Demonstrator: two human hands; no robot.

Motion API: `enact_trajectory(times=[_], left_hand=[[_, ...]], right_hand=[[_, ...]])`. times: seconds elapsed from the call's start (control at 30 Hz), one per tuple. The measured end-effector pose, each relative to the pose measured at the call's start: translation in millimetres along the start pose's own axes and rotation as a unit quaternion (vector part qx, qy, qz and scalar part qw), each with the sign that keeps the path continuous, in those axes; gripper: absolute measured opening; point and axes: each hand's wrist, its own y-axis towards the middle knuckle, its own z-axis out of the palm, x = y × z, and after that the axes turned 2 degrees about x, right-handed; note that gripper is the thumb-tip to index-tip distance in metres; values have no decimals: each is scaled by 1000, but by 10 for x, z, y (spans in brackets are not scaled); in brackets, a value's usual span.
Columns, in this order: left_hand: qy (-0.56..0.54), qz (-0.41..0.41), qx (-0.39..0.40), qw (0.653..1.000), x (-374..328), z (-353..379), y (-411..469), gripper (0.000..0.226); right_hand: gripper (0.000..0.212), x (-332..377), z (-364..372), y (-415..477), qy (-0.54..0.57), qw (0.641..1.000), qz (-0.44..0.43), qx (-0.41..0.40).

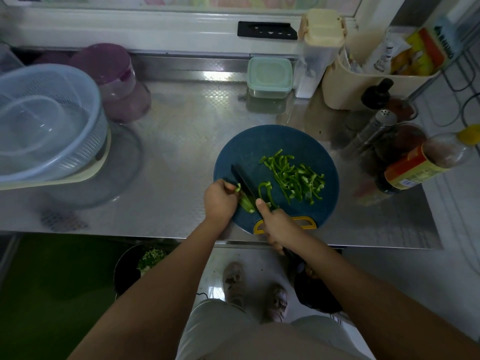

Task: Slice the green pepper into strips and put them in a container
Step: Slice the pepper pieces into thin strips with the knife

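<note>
A round dark-blue cutting board (246,149) with a yellow handle lies on the steel counter. A pile of green pepper strips (294,179) covers its right half, and one curled strip (265,189) lies apart near the knife. My left hand (219,200) grips the uncut piece of pepper (246,203) at the board's left edge. My right hand (276,223) grips the handle of a black knife (242,181), forefinger stretched along its spine, with the blade down against the pepper piece. A lidded pale-green container (270,76) stands at the back of the counter.
A pale-blue colander over a bowl (44,123) and purple lidded tubs (111,74) fill the counter's left side. Sauce bottles (420,162), a shaker (376,126) and a cream basket of packets (363,81) crowd the right. Below the counter sits a dark bin with green scraps (135,266).
</note>
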Motion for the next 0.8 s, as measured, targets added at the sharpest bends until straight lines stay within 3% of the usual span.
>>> enact_trajectory(times=[0.43,0.63,0.8], left_hand=[[-12,-12,6,1000,11,-12,22,22],[18,56,-22,998,42,12,-75,15],[-31,1,-59,998,15,50,-94,13]], right_hand=[[66,-9,298,45,-30,997,18,-75],[73,161,400,132,-115,986,1,-119],[75,81,328,124,-104,987,5,-121]])
